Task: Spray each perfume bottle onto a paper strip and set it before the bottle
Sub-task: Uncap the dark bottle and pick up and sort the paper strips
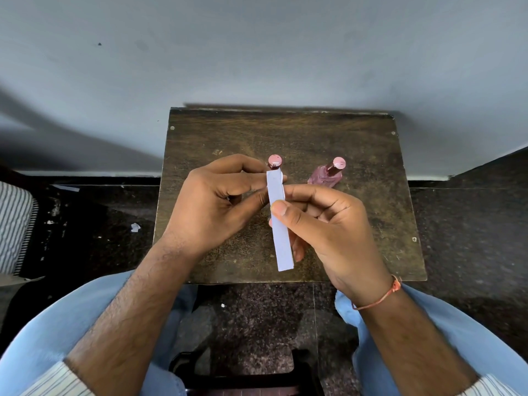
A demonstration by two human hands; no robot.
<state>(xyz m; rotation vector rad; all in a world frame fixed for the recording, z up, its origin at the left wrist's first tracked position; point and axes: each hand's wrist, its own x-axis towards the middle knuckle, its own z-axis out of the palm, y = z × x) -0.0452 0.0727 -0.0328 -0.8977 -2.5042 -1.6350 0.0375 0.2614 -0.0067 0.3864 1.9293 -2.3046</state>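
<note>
Two perfume bottles with pink caps stand on a small dark wooden table (285, 132). The left bottle (275, 161) is mostly hidden behind my hands; only its cap and neck show. The right bottle (328, 174) shows its pink glass body. Above the table I hold white paper strips (281, 224) upright, apparently more than one stacked. My right hand (323, 224) pinches the strips between thumb and fingers near their middle. My left hand (220, 201) pinches the top part from the left side with its fingertips.
The table stands against a grey wall (257, 52) on a dark speckled floor (471, 224). My knees in light blue trousers (57, 324) flank the table's near edge. A striped cloth (14, 224) lies at the far left, and small paper scraps (135, 227) lie on the floor.
</note>
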